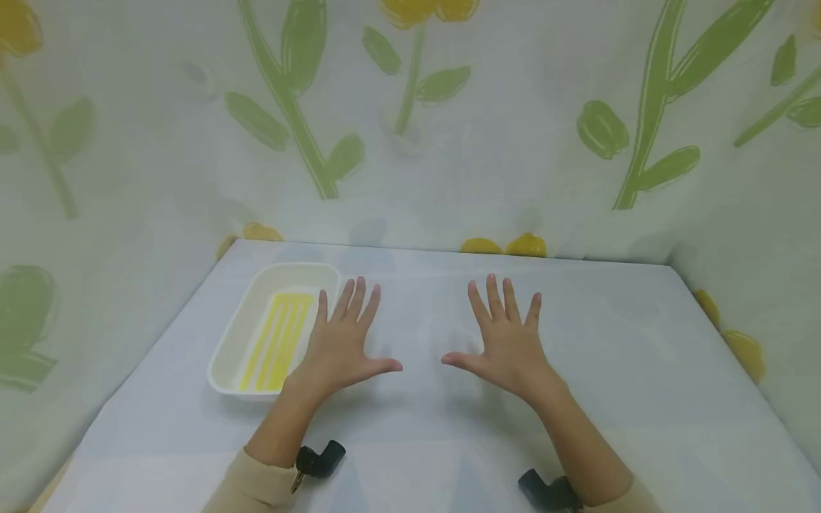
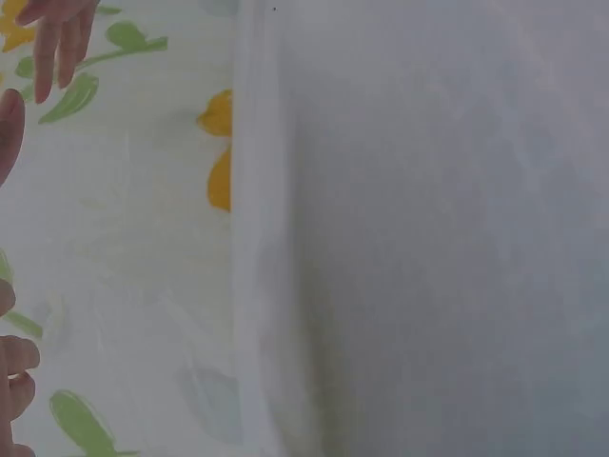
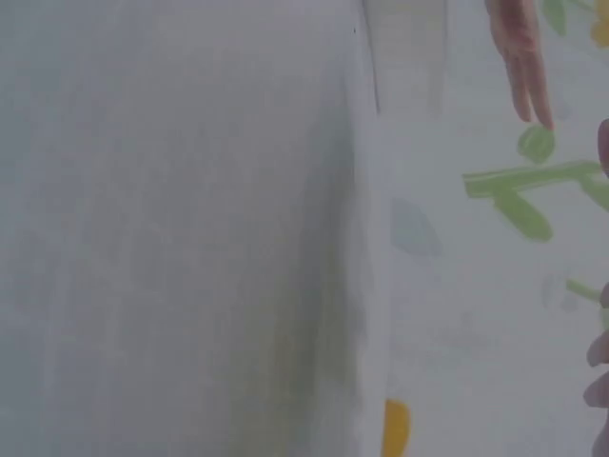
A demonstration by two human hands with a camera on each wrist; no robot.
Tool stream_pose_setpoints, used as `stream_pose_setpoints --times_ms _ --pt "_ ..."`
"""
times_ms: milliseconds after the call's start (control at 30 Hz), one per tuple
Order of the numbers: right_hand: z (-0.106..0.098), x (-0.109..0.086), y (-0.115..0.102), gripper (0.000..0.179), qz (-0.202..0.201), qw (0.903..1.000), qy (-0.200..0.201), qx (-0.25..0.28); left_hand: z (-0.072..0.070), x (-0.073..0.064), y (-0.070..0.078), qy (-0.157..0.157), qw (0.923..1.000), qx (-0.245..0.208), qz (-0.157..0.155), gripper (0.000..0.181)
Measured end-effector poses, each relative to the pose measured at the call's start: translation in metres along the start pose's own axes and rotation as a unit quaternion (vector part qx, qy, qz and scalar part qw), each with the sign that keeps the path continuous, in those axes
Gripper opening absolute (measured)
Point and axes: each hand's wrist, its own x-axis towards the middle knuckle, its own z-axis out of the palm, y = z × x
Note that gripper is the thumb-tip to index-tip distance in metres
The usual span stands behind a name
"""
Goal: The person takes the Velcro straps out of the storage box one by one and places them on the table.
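In the head view both hands are held out over the white table with fingers spread and thumbs pointing toward each other. The left hand (image 1: pixel 340 349) overlaps the right side of a white tray (image 1: pixel 224 356) that has yellow stripes inside; nothing is in its grasp. To the right, the right hand (image 1: pixel 509 349) hovers over bare tabletop, also holding nothing. In the left wrist view, fingertips (image 2: pixel 17 367) show along the left edge, with the other hand at the top left. The right wrist view has fingertips (image 3: pixel 599 381) at its right edge and the other hand at the top.
A white cloth covers the table (image 1: pixel 616 370). Behind and beside it stands a pale curtain (image 1: pixel 500 157) printed with green stems and yellow flowers. Dark camera mounts (image 1: pixel 321 459) sit at both wrists, below beige sleeves' cuffs.
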Motion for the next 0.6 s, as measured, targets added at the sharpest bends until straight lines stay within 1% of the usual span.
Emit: stream_pose_setpoints --times_ms 100,267,467,600 --pt "0.0 0.002 -0.007 0.112 -0.005 1.0 -0.006 -0.001 -0.003 -0.006 -0.005 -0.003 0.9999 -0.003 -0.01 0.116" --pt "0.002 0.003 -0.014 0.111 -0.012 0.9998 -0.012 -0.006 -0.005 -0.014 -0.013 -0.012 0.9997 -0.009 -0.017 0.116" --pt "0.003 0.007 -0.022 0.11 -0.023 0.9997 -0.002 -0.006 -0.007 -0.023 -0.024 -0.014 0.9994 -0.009 -0.029 0.116" --pt "0.004 0.011 -0.032 0.11 -0.032 0.9995 -0.004 0.001 -0.009 -0.031 -0.033 -0.012 0.9993 -0.008 -0.034 0.117"
